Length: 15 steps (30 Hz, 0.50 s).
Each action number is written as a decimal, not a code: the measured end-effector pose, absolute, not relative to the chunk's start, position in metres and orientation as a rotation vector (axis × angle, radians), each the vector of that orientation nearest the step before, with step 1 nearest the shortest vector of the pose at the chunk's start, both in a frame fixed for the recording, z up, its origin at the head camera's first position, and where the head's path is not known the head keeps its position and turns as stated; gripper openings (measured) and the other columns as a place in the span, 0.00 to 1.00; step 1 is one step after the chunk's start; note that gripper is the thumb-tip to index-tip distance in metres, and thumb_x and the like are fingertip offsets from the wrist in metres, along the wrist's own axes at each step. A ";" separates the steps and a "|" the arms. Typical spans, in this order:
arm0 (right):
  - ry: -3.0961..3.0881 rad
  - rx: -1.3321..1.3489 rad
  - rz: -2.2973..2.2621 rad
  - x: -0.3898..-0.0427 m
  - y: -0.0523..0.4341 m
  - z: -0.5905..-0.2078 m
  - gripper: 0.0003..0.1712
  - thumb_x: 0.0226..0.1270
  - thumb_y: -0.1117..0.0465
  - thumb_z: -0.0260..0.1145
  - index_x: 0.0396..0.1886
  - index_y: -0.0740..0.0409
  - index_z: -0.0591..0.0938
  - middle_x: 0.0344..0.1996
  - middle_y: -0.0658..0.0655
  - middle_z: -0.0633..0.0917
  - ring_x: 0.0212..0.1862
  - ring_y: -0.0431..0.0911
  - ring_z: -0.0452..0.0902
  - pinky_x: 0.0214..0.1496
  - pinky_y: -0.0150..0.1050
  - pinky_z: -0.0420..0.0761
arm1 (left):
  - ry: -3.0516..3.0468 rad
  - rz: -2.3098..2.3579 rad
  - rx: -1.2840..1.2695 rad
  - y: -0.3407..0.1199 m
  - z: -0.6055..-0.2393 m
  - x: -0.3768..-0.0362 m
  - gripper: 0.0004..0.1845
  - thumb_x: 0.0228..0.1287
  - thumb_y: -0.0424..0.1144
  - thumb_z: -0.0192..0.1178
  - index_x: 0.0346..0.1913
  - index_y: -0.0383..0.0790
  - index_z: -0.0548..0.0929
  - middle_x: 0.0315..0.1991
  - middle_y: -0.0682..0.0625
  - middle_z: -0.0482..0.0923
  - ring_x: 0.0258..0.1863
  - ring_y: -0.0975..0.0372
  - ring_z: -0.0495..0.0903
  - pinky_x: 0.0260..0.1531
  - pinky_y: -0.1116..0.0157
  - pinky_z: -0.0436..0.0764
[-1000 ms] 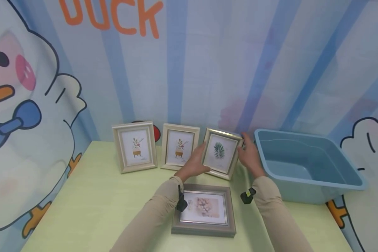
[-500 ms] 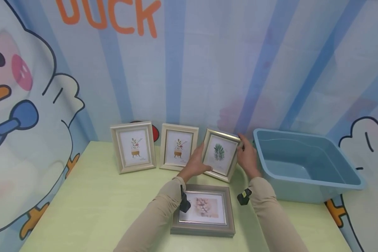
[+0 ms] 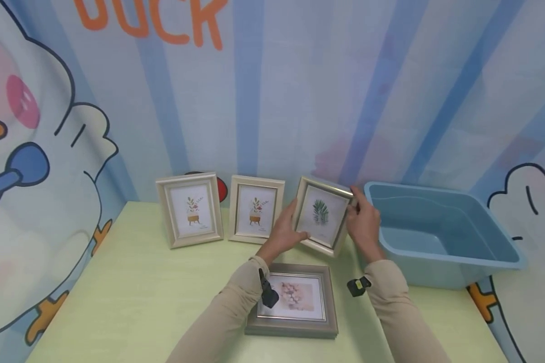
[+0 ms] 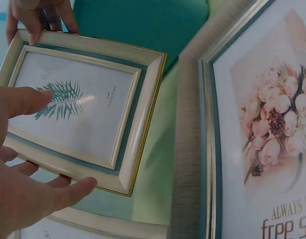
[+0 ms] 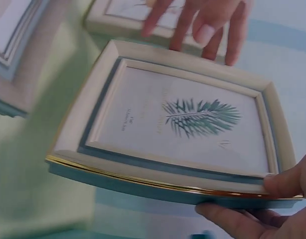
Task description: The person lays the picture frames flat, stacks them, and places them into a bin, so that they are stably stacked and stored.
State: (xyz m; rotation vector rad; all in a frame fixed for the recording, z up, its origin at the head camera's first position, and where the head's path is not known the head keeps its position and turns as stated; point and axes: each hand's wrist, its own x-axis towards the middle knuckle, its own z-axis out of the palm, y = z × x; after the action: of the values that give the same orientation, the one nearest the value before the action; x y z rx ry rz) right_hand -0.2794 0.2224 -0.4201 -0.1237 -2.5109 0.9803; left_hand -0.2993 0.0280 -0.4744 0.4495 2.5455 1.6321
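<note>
By the right hand [image 3: 364, 222] the leaf frame [image 3: 320, 216] is gripped beside the tub [image 3: 436, 269], touched by the straight-fingered left hand [image 3: 280, 236]; its long axis is tilted top-rightward, front facing the person [image 3: 222, 308].

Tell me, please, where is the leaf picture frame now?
In the head view, the leaf frame is right of centre, between the left hand and the right hand, left of the blue tub.
</note>
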 end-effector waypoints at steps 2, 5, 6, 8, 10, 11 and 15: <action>-2.503 -0.108 0.986 -0.272 0.222 -0.411 0.31 0.72 0.69 0.57 0.73 0.53 0.70 0.30 0.66 0.81 0.29 0.54 0.73 0.29 0.43 0.70 | 2.559 1.666 0.474 0.027 -0.470 -0.296 0.53 0.58 0.31 0.70 0.81 0.48 0.48 0.80 0.44 0.49 0.78 0.47 0.53 0.76 0.47 0.59; -2.480 -0.082 1.016 -0.261 0.222 -0.401 0.31 0.72 0.69 0.58 0.74 0.53 0.69 0.31 0.65 0.82 0.31 0.53 0.75 0.31 0.40 0.73 | 2.584 1.710 0.513 0.028 -0.465 -0.289 0.52 0.58 0.29 0.68 0.81 0.51 0.49 0.81 0.45 0.50 0.78 0.48 0.53 0.75 0.46 0.61; -2.468 -0.075 1.026 -0.257 0.223 -0.398 0.31 0.72 0.70 0.59 0.74 0.53 0.70 0.31 0.65 0.82 0.31 0.53 0.76 0.32 0.39 0.73 | 2.591 1.729 0.522 0.029 -0.465 -0.287 0.52 0.59 0.29 0.67 0.80 0.52 0.50 0.81 0.46 0.50 0.78 0.48 0.53 0.75 0.46 0.61; -2.438 -0.056 1.041 -0.251 0.223 -0.395 0.31 0.71 0.70 0.59 0.73 0.54 0.70 0.29 0.65 0.82 0.31 0.52 0.75 0.34 0.39 0.74 | 2.602 1.774 0.537 0.030 -0.464 -0.283 0.50 0.59 0.28 0.66 0.80 0.52 0.51 0.81 0.46 0.50 0.78 0.49 0.54 0.74 0.46 0.61; -2.409 -0.040 1.053 -0.245 0.223 -0.393 0.31 0.70 0.71 0.60 0.73 0.54 0.71 0.28 0.64 0.81 0.31 0.49 0.73 0.34 0.38 0.73 | 2.593 1.829 0.524 0.031 -0.464 -0.278 0.49 0.60 0.28 0.65 0.80 0.51 0.52 0.80 0.46 0.51 0.78 0.48 0.55 0.72 0.46 0.66; -2.396 -0.039 1.055 -0.243 0.223 -0.393 0.31 0.70 0.71 0.60 0.72 0.54 0.71 0.27 0.63 0.80 0.30 0.48 0.73 0.33 0.37 0.73 | 2.584 1.863 0.510 0.031 -0.465 -0.276 0.47 0.61 0.28 0.64 0.80 0.49 0.53 0.79 0.44 0.53 0.76 0.47 0.58 0.70 0.46 0.69; -2.348 -0.017 1.053 -0.232 0.225 -0.393 0.30 0.70 0.71 0.61 0.71 0.54 0.73 0.24 0.60 0.78 0.26 0.42 0.67 0.30 0.35 0.67 | 2.461 2.029 0.311 0.030 -0.465 -0.265 0.37 0.64 0.28 0.62 0.75 0.41 0.63 0.75 0.41 0.61 0.69 0.42 0.69 0.61 0.49 0.79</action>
State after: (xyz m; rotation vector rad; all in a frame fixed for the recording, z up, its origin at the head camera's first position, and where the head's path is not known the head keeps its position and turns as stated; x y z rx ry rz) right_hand -0.2324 0.2250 -0.3926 -0.0168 -2.3485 1.0530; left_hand -0.2648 0.0298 -0.4647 0.3113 2.4613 2.0288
